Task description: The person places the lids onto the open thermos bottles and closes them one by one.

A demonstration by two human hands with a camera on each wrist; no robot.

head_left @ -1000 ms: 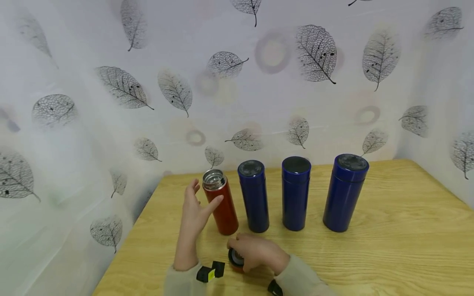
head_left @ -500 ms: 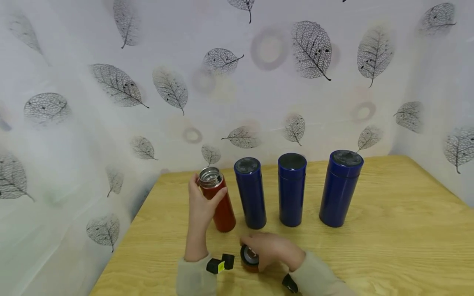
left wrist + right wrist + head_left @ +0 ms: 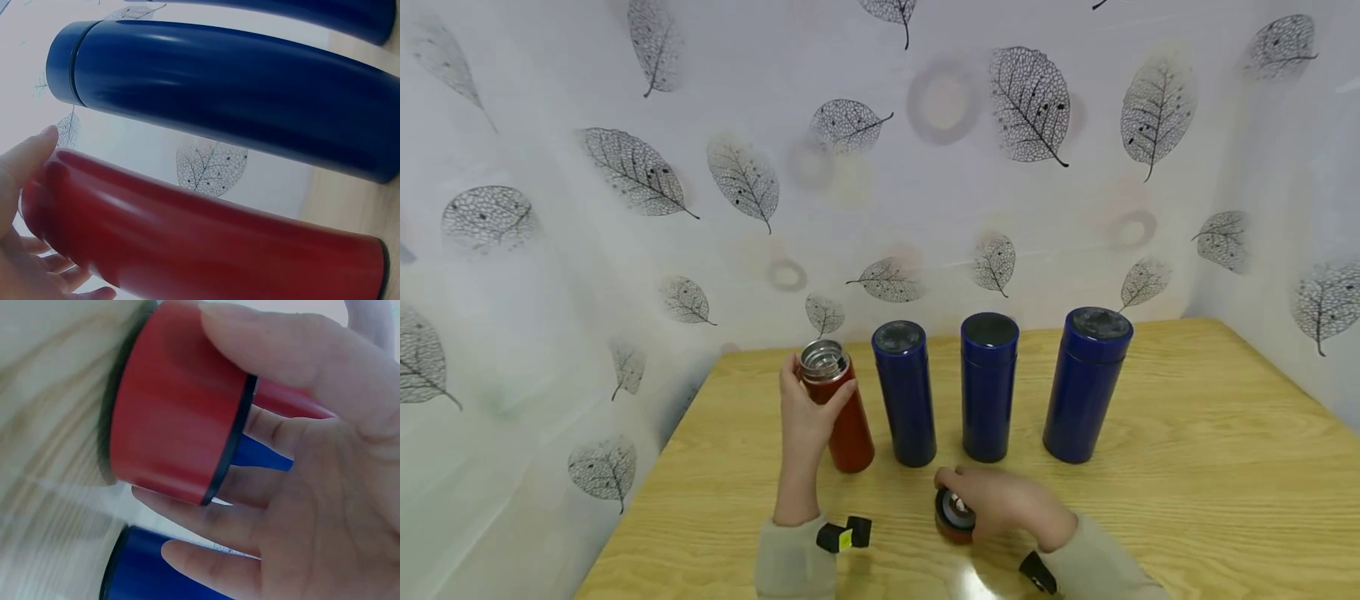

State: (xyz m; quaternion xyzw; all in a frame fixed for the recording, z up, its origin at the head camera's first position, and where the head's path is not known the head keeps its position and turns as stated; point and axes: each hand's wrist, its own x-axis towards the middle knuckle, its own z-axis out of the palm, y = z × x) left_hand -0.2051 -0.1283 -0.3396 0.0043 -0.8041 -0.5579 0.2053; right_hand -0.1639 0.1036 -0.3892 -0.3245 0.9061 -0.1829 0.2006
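An uncapped red thermos stands upright on the table at the left, its steel mouth showing. My left hand holds it near the top, thumb on one side and fingers round the other. In the left wrist view the thumb lies at the upper end of the red thermos. Nearer the front, my right hand grips the red thermos lid, which rests upside down on the wood. The right wrist view shows the lid between thumb and fingers, its black rim toward the palm.
A row of blue thermoses continues to the right of the red one: a near one, a middle one and a far one, all capped. A leaf-patterned cloth hangs behind the wooden table.
My left hand has closed in on the red thermos from beside it. The right hand has moved the lid to the right along the table.
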